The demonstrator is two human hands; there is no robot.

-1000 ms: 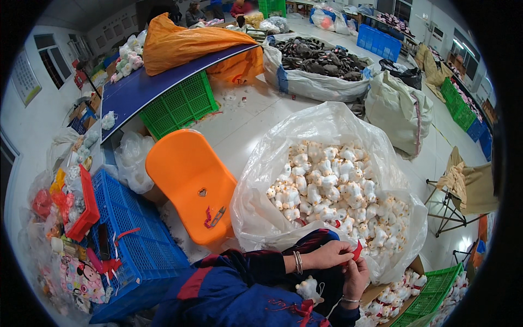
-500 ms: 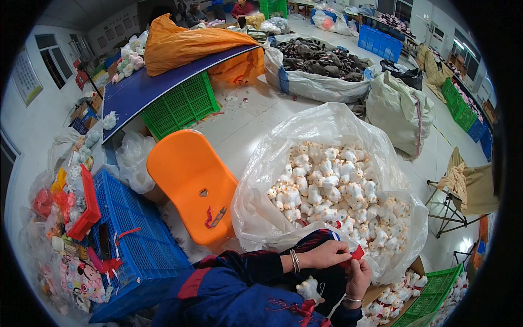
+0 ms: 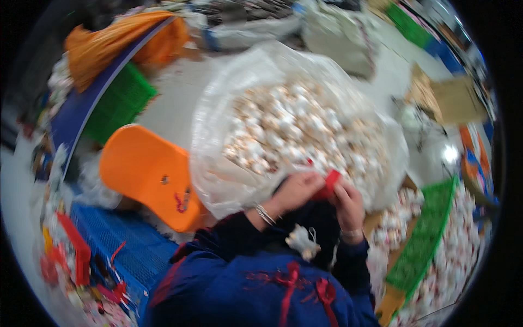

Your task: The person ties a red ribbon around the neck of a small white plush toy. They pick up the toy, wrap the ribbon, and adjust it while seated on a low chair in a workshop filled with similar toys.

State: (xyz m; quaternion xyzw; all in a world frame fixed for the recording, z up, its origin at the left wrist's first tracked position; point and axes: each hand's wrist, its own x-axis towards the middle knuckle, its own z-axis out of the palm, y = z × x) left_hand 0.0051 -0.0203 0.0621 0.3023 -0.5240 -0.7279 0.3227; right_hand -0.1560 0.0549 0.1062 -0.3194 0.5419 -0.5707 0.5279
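Both hands meet over my lap on a small piece of red ribbon or cloth. My left hand pinches it from one side, and my right hand grips the other side with thumb and fingers. One white plush toy with a thin loop lies in my lap, just below the hands. Beyond them spreads a large translucent plastic bag, heaped with small white plush toys that have orange-tan spots. Motion blurs the picture, so the ribbon's exact shape is unclear.
An orange chair at left carries small scissors-like snips and a red scrap. Nearer stands a blue crate with a red tray. At right, a green crate sits among more plush toys; a folding chair stands behind.
My view has tilted down and turned right, so the surroundings sit higher and further left. Both hands still hold the red piece, which shows more of its surface now.
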